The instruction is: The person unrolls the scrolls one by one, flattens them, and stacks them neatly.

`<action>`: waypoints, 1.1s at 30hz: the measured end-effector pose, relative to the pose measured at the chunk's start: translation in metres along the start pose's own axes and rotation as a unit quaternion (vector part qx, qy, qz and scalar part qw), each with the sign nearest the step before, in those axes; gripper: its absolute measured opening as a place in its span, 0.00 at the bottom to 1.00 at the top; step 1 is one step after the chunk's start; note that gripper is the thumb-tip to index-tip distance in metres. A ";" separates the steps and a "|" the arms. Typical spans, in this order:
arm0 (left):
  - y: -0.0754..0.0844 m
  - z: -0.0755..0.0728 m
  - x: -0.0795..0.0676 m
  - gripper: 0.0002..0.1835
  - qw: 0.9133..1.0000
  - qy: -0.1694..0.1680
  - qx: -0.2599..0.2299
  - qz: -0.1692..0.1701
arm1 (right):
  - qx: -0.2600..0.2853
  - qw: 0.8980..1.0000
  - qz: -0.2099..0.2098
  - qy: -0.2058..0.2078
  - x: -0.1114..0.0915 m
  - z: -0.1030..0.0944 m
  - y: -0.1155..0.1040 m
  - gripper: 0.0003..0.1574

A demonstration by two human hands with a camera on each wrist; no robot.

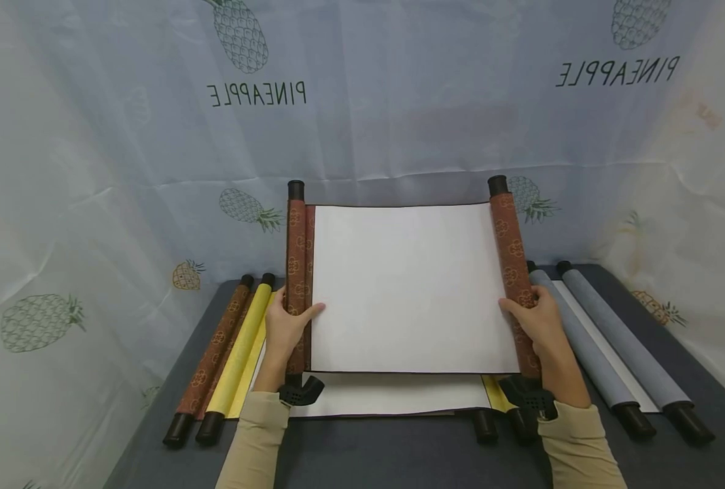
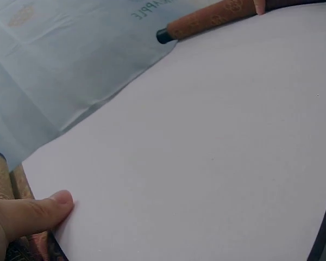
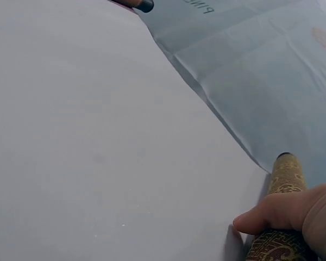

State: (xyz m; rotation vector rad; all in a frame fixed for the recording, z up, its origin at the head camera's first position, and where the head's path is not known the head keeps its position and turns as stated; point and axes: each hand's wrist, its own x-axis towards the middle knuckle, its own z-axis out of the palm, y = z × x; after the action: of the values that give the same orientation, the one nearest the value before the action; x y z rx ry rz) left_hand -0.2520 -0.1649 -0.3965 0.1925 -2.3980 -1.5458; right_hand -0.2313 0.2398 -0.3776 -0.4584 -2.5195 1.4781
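Note:
A partly unrolled hanging scroll with a blank white face is held up in front of the body, tilted toward the head camera. My left hand grips its left brown, flower-patterned roll, with the thumb lying across onto the white sheet. On the other side, my right hand grips the right roll; its thumb reaches over the roll to the sheet's edge. Both rolls have black end knobs. The fingers behind the rolls are mostly hidden.
On the dark grey table lie a brown scroll and a yellow scroll at left, the latter's white sheet running under the held scroll. A grey-blue scroll lies at right. Pineapple-print curtains enclose the table.

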 end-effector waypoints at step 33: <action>-0.003 -0.019 0.004 0.27 0.997 -0.067 -0.038 0.022 | -0.006 0.999 0.012 -0.042 -0.003 -0.011 -0.005 0.44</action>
State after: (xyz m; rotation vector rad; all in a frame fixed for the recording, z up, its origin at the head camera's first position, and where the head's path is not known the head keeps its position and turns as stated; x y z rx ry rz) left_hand -0.2501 -0.1837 -0.3911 0.0222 -2.4205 -1.6751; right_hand -0.2264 0.2456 -0.3681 -0.4386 -2.5963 1.5225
